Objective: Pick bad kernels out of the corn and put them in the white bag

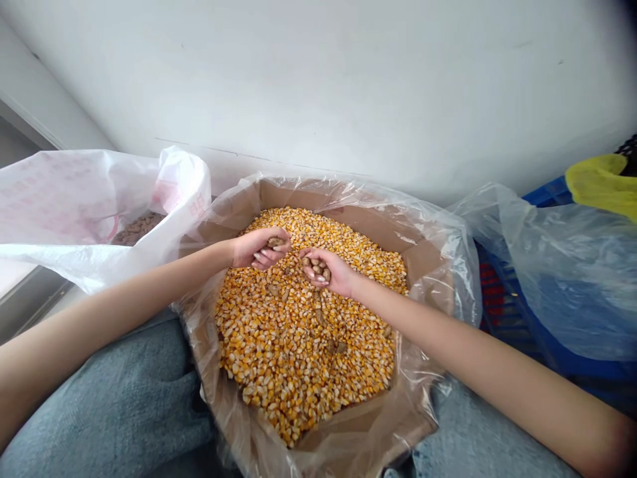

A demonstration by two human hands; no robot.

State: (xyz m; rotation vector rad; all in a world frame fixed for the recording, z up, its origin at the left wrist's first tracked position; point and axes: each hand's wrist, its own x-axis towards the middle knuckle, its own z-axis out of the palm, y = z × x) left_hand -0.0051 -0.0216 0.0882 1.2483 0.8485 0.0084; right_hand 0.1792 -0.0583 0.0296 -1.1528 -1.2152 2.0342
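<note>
A cardboard box [423,255] lined with clear plastic holds yellow corn kernels [283,332]. Over the back part of the corn, my left hand [261,249] is curled round brown peanuts in their shells [275,243]. Just to its right, my right hand [331,271] is turned partly upward, its fingers bent round several unshelled peanuts [318,269]. A small gap separates the two hands. More peanuts [341,346] lie scattered on the corn below them.
On the left a white sack [89,192] stands open with brown contents [138,228] inside. Blue crates [547,332], a clear plastic bag [577,279] and a yellow item [600,182] are on the right. A white wall [323,86] rises behind the box.
</note>
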